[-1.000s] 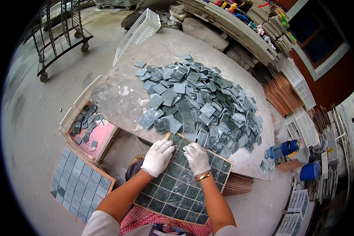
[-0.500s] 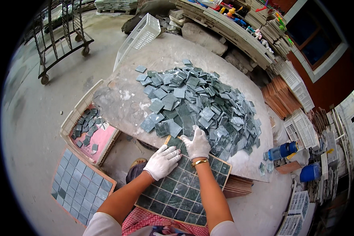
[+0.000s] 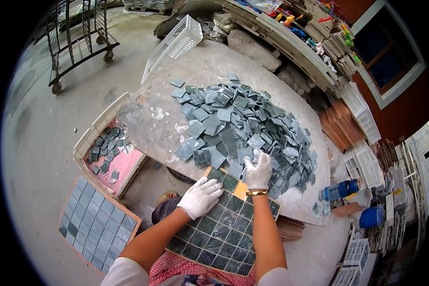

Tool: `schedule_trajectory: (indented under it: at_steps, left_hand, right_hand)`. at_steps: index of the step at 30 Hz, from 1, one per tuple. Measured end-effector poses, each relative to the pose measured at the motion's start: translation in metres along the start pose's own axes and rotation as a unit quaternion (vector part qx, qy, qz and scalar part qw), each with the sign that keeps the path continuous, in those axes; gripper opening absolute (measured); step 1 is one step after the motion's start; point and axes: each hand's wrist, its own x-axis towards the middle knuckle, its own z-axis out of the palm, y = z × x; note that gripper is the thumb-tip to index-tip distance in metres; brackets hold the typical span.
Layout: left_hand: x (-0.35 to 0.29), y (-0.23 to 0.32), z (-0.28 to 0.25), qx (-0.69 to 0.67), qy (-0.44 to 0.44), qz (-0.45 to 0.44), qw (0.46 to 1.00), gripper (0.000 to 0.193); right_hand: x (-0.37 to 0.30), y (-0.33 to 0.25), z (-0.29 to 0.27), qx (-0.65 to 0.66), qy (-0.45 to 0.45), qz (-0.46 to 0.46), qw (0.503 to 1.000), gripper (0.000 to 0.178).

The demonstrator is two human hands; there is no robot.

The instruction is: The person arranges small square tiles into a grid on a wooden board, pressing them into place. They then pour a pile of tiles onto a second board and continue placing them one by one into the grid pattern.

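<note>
A board of dark green square stone tiles (image 3: 221, 220) in a grid lies in front of me, its far end at the worktable's edge. Near that end one cell shows bare orange-yellow backing (image 3: 240, 190). My left hand (image 3: 201, 197), in a white glove, rests flat on the tiles left of this cell. My right hand (image 3: 258, 171), also gloved and with a gold-coloured band at the wrist, is at the near edge of a heap of loose stone tiles (image 3: 252, 121). Its thumb and forefinger are apart, with no tile visibly held; the other fingers are bent.
The heap lies on a pale worktable (image 3: 150, 102). At left stand a crate with pink lining (image 3: 128, 167) holding small tiles and another tiled board (image 3: 93, 219). A white basket (image 3: 178, 45) is behind; a blue water bottle (image 3: 339, 189) is at right. A wheeled rack (image 3: 78, 62) stands far left.
My right hand has lifted off the tiled board and moved right to the heap, uncovering the bare orange-yellow cell. My left hand stays flat on the board. The whole view has shifted slightly.
</note>
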Motion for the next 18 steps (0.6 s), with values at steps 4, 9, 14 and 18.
schedule_trajectory:
  at_steps: [4,9,14,18]
  left_hand:
    - [0.0,-0.002,0.004,0.0,0.013,0.001,1.0,0.029]
    - [0.0,-0.001,0.002,0.002,0.006,-0.003,1.0,0.029]
    - [-0.002,-0.004,0.003,0.0,0.016,0.002,1.0,0.029]
    - [0.0,-0.004,0.004,-0.009,0.013,0.003,1.0,0.03]
  right_hand:
    - [-0.014,-0.006,-0.002,-0.034,-0.189,-0.066,0.979,0.041]
    - [-0.013,0.001,0.005,-0.073,-0.171,-0.087,0.979,0.032]
    - [-0.001,0.003,-0.023,0.207,-0.215,0.162,0.94,0.024]
    - [-0.007,0.031,-0.047,0.179,-0.417,0.018,0.891,0.025]
